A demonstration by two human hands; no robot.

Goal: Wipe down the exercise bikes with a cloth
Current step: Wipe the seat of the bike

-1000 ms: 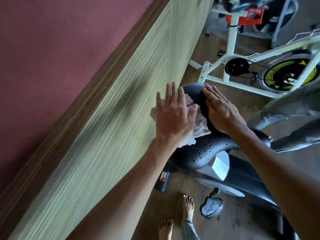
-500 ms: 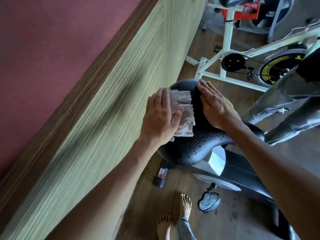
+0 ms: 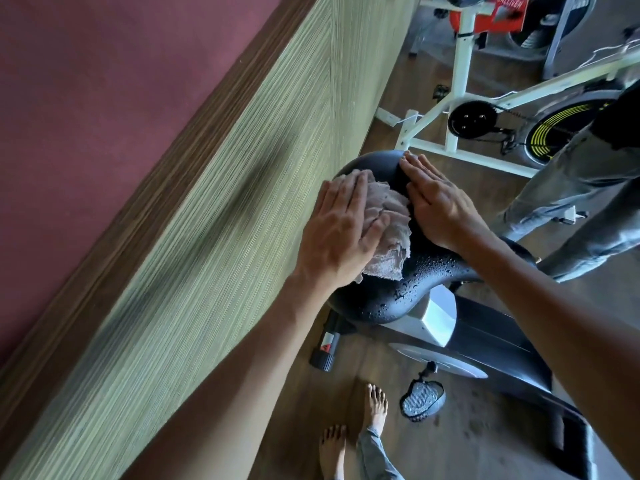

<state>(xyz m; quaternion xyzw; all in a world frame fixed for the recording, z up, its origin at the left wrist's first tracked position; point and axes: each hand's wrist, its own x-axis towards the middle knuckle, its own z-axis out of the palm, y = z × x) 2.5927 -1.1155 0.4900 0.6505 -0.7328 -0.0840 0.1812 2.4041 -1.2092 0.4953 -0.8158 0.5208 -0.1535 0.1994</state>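
Observation:
A black bike saddle (image 3: 408,292) beaded with water drops sits in the middle of the head view, on a black and silver exercise bike (image 3: 485,344). My left hand (image 3: 341,230) lies flat with straight fingers on a crumpled pale cloth (image 3: 491,233) and presses it onto the saddle's left side. My right hand (image 3: 440,202) rests flat on the saddle's right side, fingers straight, holding nothing. The two hands lie side by side with the cloth between them.
A green striped wall panel (image 3: 207,237) runs close along the left. A white-framed bike (image 3: 457,109) with a yellow-marked flywheel stands behind. Another person's grey-trousered legs (image 3: 568,202) stand at the right. My bare feet (image 3: 374,410) and a pedal (image 3: 422,398) are below.
My left hand with the cloth has slid over the saddle's left side, first left, then back toward the right hand. The right hand has stayed flat on the saddle.

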